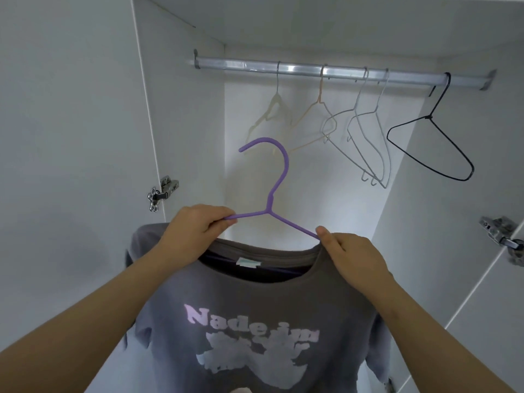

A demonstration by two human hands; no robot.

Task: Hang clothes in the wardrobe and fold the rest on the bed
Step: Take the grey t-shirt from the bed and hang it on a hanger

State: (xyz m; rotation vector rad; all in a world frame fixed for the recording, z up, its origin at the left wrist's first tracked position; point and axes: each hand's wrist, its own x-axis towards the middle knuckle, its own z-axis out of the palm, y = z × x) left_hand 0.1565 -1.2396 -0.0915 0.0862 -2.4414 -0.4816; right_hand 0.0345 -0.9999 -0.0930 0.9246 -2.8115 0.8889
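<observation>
1. Nearest the camera, a grey T-shirt with pale printed lettering hangs on a purple hanger. It is held up in front of the open wardrobe, well below the rail.
2. The person's left grip pinches the hanger's left arm, fingers curled round it just above the shirt's shoulder. The right grip pinches the hanger's right arm between thumb and fingers, where the arm enters the collar.
3. The hanger's hook stands above both hands with its tip turned left, apart from the rail.
4. A metal hinge sits at the wardrobe's left edge, and another hinge at its right edge.
5. Farthest back, the rail spans the wardrobe near its top and carries five bare hangers. Two cream hangers hang around its middle, two pale grey hangers to their right, and a black wire hanger near its right end.
</observation>
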